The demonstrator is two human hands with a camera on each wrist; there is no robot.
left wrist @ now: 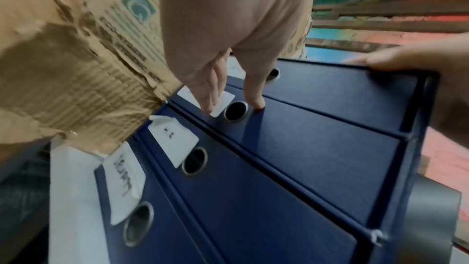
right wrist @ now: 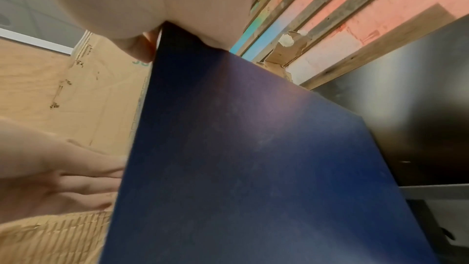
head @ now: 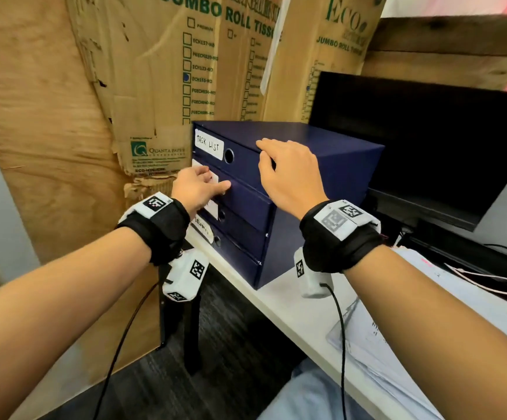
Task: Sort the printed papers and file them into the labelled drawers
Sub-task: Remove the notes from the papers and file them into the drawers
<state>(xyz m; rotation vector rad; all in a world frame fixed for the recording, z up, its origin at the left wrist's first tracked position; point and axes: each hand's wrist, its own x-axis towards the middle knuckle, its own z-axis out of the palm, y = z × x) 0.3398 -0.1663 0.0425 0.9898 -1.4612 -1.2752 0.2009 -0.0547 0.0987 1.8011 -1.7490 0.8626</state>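
At the desk's (head: 294, 310) left edge, the left hand (head: 196, 189) presses straight fingers beside the second drawer's (head: 246, 198) finger hole (left wrist: 236, 112), its likely pull point, while the right hand (head: 288, 174) rests flat atop the light, stiff-looking blue drawer box (head: 322, 165), with printed papers (head: 397, 338) lying near the front edge.

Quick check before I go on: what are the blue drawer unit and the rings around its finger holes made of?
The drawer unit looks like matte navy board, probably paper-covered cardboard: faint grain, flat folded edges, no gloss. The finger-hole rings look like brushed metal, grey with a dull sheen, though painted plastic is possible.
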